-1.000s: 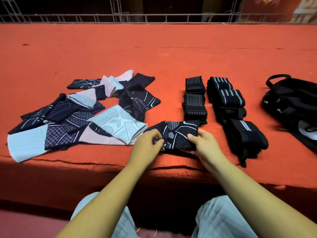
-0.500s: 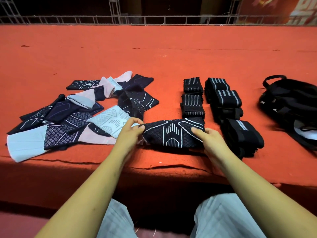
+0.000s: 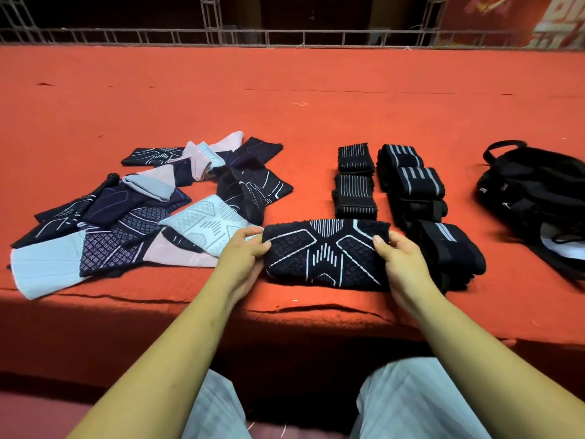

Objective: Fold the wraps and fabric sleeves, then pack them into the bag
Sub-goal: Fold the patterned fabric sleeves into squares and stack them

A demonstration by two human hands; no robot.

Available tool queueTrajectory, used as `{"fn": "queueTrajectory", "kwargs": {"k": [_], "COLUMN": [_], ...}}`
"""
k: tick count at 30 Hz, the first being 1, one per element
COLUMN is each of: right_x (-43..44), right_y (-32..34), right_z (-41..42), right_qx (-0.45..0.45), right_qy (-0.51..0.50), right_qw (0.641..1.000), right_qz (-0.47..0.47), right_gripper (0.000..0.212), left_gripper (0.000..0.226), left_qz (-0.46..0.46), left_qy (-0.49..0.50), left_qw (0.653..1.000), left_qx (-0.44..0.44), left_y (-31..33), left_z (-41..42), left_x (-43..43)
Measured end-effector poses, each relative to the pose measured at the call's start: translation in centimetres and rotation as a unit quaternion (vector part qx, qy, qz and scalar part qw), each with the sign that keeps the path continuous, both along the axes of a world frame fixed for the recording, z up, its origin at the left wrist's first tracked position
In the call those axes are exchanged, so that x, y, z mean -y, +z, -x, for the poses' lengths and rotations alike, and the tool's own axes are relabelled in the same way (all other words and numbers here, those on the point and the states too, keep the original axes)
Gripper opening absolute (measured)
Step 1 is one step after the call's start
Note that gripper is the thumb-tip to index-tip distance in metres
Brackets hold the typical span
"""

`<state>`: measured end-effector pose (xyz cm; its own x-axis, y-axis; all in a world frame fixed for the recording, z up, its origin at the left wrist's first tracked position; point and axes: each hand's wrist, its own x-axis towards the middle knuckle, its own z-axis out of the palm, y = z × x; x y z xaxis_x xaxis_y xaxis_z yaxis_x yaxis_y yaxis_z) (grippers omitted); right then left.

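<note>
Since a second ago the dark patterned sleeve (image 3: 326, 251) has been spread wider, the left hand (image 3: 243, 258) having shifted left. The sleeve lies at the near edge of the red carpeted platform (image 3: 285, 90). That hand and the right hand (image 3: 402, 261) each pinch one end, thumb on top; the fingers beneath are hidden. To the left lies a loose sleeve pile (image 3: 126, 217). Just beyond are the folded wraps (image 3: 354, 194). At far right the frame cuts off the black bag (image 3: 538, 191).

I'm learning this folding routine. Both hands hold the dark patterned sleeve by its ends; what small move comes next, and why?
The dark navy knit sleeve with white line pattern is spread full length, pinched at each end, while the black striped wraps behind it sit as compact bundles. So probably fold it in half, left hand carrying its end over to the right hand.
</note>
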<state>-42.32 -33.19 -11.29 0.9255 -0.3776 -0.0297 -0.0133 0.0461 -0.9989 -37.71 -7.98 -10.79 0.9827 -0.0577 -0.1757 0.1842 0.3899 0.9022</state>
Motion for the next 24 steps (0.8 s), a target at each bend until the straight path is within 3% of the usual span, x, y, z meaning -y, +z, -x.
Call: {"fn": "queueTrajectory", "kwargs": {"k": [3,6,11,15,18,20,22,24], "right_x": [-0.2,-0.4,-0.5,-0.9,-0.6,-0.4,-0.4,-0.3], "right_y": [0.7,1.7,2.1,2.3,2.0,1.4,0.8,0.4], "right_z": [0.2,0.4,0.1,0.0,-0.3,-0.8,-1.1,-1.5], "right_qx": [0.032,0.042,0.049,0.03,0.015,-0.015,-0.043,-0.054], "right_qy": [0.046,0.056,-0.014,-0.039,-0.054,-0.057,-0.069,-0.082], "right_qw": [0.998,0.997,0.998,0.999,0.991,0.977,0.966,0.96], "right_qz": [-0.01,0.032,0.04,0.011,0.118,0.205,0.246,0.263], "right_gripper": [0.018,0.02,0.02,0.026,0.028,0.03,0.025,0.023], "left_gripper": [0.021,0.017,0.013,0.014,0.021,0.019,0.013,0.028], "left_qz": [0.027,-0.026,-0.182,-0.218,-0.317,-0.391,-0.349,-0.198], "left_qy": [-0.068,-0.052,0.089,0.044,0.037,0.059,0.033,-0.056], "left_qw": [0.997,0.998,0.968,0.953,0.93,0.91,0.935,0.979], "left_qx": [-0.022,-0.012,0.15,0.207,0.184,0.122,0.053,0.008], "left_y": [0.5,0.7,0.5,1.6,1.1,0.2,-0.2,-0.4], "left_z": [-0.1,-0.5,-1.0,-0.3,-0.8,-1.1,-0.4,0.4], "left_x": [0.6,0.6,-0.1,0.7,0.4,0.2,0.5,0.8]}}
